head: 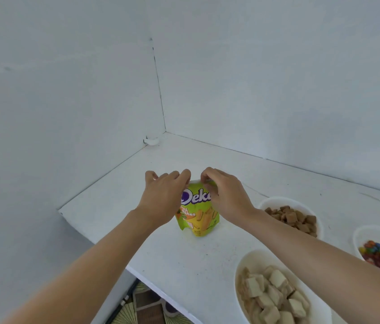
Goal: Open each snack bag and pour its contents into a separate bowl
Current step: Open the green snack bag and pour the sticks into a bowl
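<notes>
A person's left hand (161, 195) and right hand (224, 195) pinched the top seam of a glossy lime-green foil snack bag (198, 218), which stood upright on the white desk (184, 265), well apart from the filled bowls at the right. The fingers (184, 175) of both hands were curled and clamped on the bag's upper edge, close together, in what looked like the start of a pull-apart. The seam appeared unopened, though the hands hid most of it.

The likeliest mishap from here was a sudden give. A hard tug on a sealed foil seam could split the bag down its side and scatter the pieces across the desk. With both grips so high, the light base could also tip or slide as the pull came.

The count was one bag, two hands and three filled bowls:
- a shallow white bowl of brown squares (277, 201)
- a white bowl of pale wafer blocks (254, 257)
- a white bowl of multicoloured candies (357, 235), cut off by the frame edge

No empty bowl showed plainly. A white sliver behind the bag's top might have been a fourth rim — it could not be told. Without an empty bowl, the pour would have had nowhere separate to go.
</notes>
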Motion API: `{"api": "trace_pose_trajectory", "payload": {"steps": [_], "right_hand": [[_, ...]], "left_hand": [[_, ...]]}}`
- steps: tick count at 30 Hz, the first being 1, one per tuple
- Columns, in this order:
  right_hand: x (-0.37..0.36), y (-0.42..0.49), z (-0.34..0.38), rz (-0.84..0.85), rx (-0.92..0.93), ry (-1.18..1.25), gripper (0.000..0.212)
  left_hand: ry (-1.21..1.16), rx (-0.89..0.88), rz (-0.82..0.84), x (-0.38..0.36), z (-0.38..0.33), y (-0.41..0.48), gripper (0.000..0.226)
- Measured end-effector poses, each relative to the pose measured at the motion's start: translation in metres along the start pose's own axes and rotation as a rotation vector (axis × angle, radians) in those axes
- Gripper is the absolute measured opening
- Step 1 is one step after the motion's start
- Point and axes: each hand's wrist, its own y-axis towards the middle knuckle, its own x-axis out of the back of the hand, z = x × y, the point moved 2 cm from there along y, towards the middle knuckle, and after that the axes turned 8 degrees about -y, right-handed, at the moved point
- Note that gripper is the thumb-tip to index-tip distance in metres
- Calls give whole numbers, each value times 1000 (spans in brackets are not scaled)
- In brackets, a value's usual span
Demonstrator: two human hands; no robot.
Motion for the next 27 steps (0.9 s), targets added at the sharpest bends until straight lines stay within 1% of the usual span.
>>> {"api": "trace_pose_trajectory", "payload": {"steps": [2,4,6,9,11,16,21,27], "right_hand": [[-1,-5,-5,-9,-13,-4,15],[-1,-7,-9,-3,-17,-25,15],[2,-10,-13,14,-22,-63,16],[6,-14,-15,52,-10,-165,16],[7,-14,-13,66,14,-241,13],[8,-9,-9,96,35,-351,10],[4,-7,-3,134,69,-371,14],[1,-4,-2,54,69,-419,15]], "left_hand": [[-31,-5,-28,-9,-3,-3,36],[-71,4,-64,-15,-7,-2,32],[-107,16,-58,-18,-12,-1,27],[-170,19,-19,-19,-18,1,10],[-216,12,-9,-18,-20,3,4],[-315,-10,-18,-14,-19,8,5],[-391,-33,-43,-12,-19,8,9],[-459,-25,12,1,-10,14,17]]}}
